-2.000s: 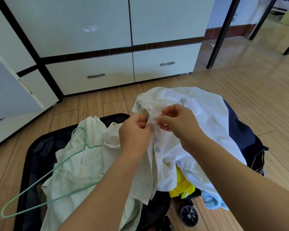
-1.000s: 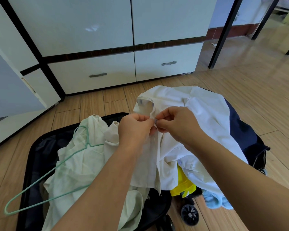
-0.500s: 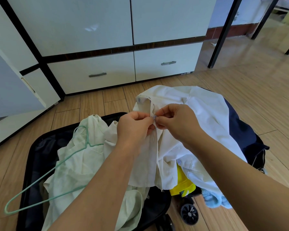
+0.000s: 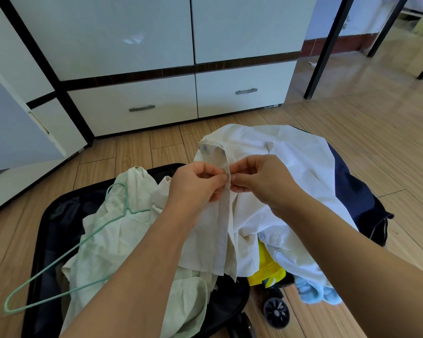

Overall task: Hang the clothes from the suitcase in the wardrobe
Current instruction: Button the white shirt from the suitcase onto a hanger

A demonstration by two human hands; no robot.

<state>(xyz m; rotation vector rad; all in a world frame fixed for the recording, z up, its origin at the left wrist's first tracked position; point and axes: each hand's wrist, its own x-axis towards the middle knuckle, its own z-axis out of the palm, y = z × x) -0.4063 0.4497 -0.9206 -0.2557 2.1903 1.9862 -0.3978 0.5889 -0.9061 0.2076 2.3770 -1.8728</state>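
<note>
An open black suitcase [image 4: 49, 230] lies on the wooden floor, heaped with clothes. A white buttoned shirt [image 4: 298, 157] is draped over the pile. My left hand [image 4: 195, 186] and my right hand [image 4: 261, 181] both pinch its front button strip just below the collar, fingertips almost meeting. A pale green shirt [image 4: 112, 242] lies in the suitcase to the left with a green wire hanger [image 4: 66, 250] resting on it. Yellow [image 4: 266, 269], light blue [image 4: 320, 293] and dark navy [image 4: 357, 191] garments show under the white shirt.
The white wardrobe [image 4: 132, 32] with two drawers [image 4: 142, 106] stands just behind the suitcase; an open white door [image 4: 7, 132] is at the left. A black post [image 4: 327, 45] rises at the right. A suitcase wheel [image 4: 276, 313] sits near the bottom.
Both hands have moved up the shirt's button strip toward the collar, and the strip below them now hangs open. The rest of the pile has stayed put.
</note>
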